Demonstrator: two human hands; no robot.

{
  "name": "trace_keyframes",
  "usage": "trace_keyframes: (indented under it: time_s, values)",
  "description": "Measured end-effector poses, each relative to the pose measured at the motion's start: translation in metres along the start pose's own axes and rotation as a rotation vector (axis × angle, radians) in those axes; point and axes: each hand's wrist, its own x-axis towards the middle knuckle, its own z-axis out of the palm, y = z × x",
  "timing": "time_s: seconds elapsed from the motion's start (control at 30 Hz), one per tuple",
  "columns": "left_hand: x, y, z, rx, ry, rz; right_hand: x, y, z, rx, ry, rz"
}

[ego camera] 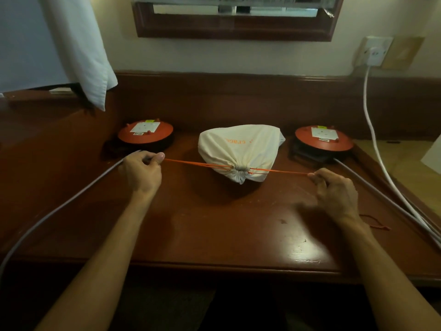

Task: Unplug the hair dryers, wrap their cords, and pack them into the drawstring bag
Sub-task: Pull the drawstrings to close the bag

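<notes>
We see the bag (pixel 238 149) lying on its side at the middle of the desk (pixel 214 225), its gathered mouth (pixel 239 170) turned toward us and cinched tight. It is cream cloth with orange lettering on top (upside down from where we look, and too blurred to read). It bulges as if full, but we cannot see what is inside.

An orange cord (pixel 195 164) runs out of the mouth both ways, taut and nearly level. At 9 o'clock from the mouth, our left hand (pixel 140 168) pinches the cord's end between thumb and curled fingers. At 3 o'clock, our right hand (pixel 334 189) grips the other end in curled fingers, back of the hand up. Both hands are well apart from the bag, only the cord joining them to it.

Two round red discs sit toward the back of the desk: one (pixel 145 133) at 10 o'clock from the bag, the other (pixel 323 138) at 2 o'clock. Each carries a white label on top. A grey cable (pixel 59 206) runs from near the left disc off the desk at 7 o'clock; another (pixel 386 199) runs from the right disc toward 5 o'clock.

At 1 o'clock on the wall, a white plug (pixel 375 54) sits in a socket, its white lead (pixel 372 130) dropping down past the desk's right edge. A white cloth (pixel 78 51) hangs at 11 o'clock, and a dark-framed mirror (pixel 236 20) is at 12.
</notes>
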Motion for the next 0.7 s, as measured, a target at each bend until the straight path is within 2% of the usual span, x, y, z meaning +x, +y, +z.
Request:
trace_keyframes:
  time_s: [0.1, 0.2, 0.3, 0.4, 0.47, 0.53, 0.6, 0.7]
  values:
    - [-0.004, 0.001, 0.014, 0.002, -0.113, -0.02, -0.002, 0.01, -0.001, -0.012, -0.141, 0.15]
    - [-0.004, 0.005, 0.022, 0.149, -0.338, 0.031, 0.004, 0.013, -0.016, -0.139, -0.341, 0.212]
    - [-0.018, 0.015, 0.034, 0.359, -0.45, 0.217, 0.003, -0.009, -0.02, -0.22, -0.324, 0.064]
    - [-0.047, 0.032, 0.059, 0.429, -0.546, 0.424, 0.005, -0.062, 0.0, -0.191, -0.387, -0.142]
    - [-0.063, 0.039, 0.073, 0.377, -0.632, 0.44, 0.007, -0.084, 0.019, -0.141, -0.473, -0.137]
    - [-0.069, 0.037, 0.08, 0.212, -0.701, 0.376, 0.007, -0.092, 0.027, 0.041, -0.497, -0.068]
    - [-0.066, 0.032, 0.075, 0.069, -0.721, 0.33, 0.004, -0.088, 0.027, 0.198, -0.432, -0.06]
    - [-0.058, 0.021, 0.058, -0.071, -0.682, 0.306, -0.004, -0.079, 0.02, 0.308, -0.341, -0.128]
